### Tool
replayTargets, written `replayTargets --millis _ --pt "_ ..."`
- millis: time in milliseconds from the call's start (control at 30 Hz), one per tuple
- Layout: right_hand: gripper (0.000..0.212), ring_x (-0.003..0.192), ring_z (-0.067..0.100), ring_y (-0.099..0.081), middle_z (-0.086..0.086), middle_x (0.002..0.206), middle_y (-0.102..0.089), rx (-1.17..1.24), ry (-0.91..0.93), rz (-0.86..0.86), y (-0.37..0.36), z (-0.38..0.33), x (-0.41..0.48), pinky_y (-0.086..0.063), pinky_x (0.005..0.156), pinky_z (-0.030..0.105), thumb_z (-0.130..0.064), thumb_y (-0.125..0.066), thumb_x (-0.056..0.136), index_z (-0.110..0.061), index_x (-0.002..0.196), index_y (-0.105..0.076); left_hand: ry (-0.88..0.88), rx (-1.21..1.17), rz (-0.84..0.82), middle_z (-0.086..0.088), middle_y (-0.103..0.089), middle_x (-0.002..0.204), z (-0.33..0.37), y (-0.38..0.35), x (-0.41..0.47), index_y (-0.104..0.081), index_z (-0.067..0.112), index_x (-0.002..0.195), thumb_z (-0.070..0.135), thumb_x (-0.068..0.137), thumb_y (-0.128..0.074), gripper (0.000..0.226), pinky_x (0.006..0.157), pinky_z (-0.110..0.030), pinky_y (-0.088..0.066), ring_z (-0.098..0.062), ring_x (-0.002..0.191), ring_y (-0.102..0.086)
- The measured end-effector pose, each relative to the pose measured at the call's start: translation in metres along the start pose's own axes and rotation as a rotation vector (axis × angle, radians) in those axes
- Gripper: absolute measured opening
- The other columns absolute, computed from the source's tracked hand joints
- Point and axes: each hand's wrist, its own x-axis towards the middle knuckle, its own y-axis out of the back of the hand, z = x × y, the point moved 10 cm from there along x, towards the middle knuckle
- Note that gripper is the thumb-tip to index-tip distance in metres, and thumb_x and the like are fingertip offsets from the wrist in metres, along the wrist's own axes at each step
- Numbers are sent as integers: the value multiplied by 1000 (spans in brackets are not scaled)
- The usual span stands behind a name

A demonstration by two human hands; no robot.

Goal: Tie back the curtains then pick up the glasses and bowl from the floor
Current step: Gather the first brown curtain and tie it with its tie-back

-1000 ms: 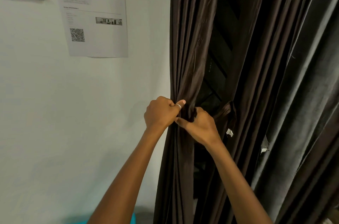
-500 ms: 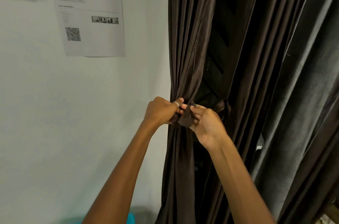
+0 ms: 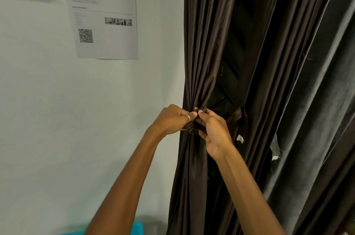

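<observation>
Left hand [image 3: 172, 117] and right hand [image 3: 213, 129] pinch the tieback [image 3: 196, 126] around the gathered curtain [image 3: 203, 61]; draw both ends snug evenly.

On my feed both arms are uncovered: the left forearm [image 3: 130, 181] and the right forearm [image 3: 249, 192] run bare from the wrists down to the bottom edge of my view. The left hand [image 3: 171, 119] wears a thin silver-coloured metal ring [image 3: 187, 117], a plain narrow band; I cannot tell which digit carries it. The right hand [image 3: 213, 131] is bare. The fingernails [image 3: 195, 114] I can see are short and pale.
</observation>
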Motion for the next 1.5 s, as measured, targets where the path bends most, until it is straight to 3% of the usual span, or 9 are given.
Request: replayTargets --millis 200,333,500,633,767,933,1100,1300,1500 --pt "58 121 9 -64 -7 129 -69 -248 226 -190 -11 -2 -6 -53 105 38 -9 -61 98 -22 151 -40 8 -88 -1 -3 -74 72 2 3 2 -79 12 79 39 98 -62 37 66 -18 -58 -13 68 -73" --pt "95 118 -6 -51 -10 139 -60 -657 444 -109 -15 -9 -14 -41 96 6 -21 -75 92 -18 163 -12 -12 -44 15 -3 -73 70 7 3 4 -76 18 70 41 98 -62 39 64 -19 -56 -12 65 -69" --pt "70 109 17 -71 7 124 -72 -808 753 40 -12 -20 -23 -56 97 27 -5 -69 94 -10 156 -36 -58 59 18 -4 -78 82 11 4 7 -79 14 88 46 99 -57 40 79 -29 -62 -17 77 -75" --pt "55 98 9 -72 4 112 -76 -778 858 62 -5 -21 -31 -53 86 9 6 -65 93 -12 144 -54 -107 255 116 5 -75 77 19 21 5 -79 20 94 51 100 -53 42 79 -31 -58 -12 75 -72" --pt "33 90 8 -72 2 105 -77 -804 981 64 -11 -21 -43 -60 83 24 4 -65 92 -10 121 -73 -98 100 84 3 -73 74 22 18 4 -79 17 96 45 99 -58 36 73 -25 -61 -15 74 -73" --pt "30 93 12 -74 1 108 -78 -907 1026 18 -15 -16 -46 -62 84 28 1 -67 91 -12 117 -77 -46 -127 75 6 -75 81 12 16 5 -79 17 104 44 97 -61 33 57 -15 -49 -7 64 -60" --pt "22 93 11 -71 0 105 -77 -904 1045 -3 -10 -25 -48 -61 80 33 -13 -69 95 -13 116 -76 -242 118 67 12 -77 93 25 12 1 -76 23 110 40 103 -52 30 71 -20 -51 5 73 -64" --pt "20 99 11 -66 -2 108 -70 -871 1099 4 -3 -65 -50 -58 83 33 -16 -65 98 -13 116 -74 -288 217 61 0 -68 93 23 2 -2 -57 29 107 42 107 -38 23 86 -46 -58 -21 86 -66" --pt "19 93 7 -67 -9 102 -70 -880 1086 -7 -3 -85 -38 -58 76 33 -20 -57 103 -20 118 -68 -285 24 -47 12 -68 88 29 -7 -11 -57 30 100 35 110 -33 27 69 -25 -48 -6 72 -59"
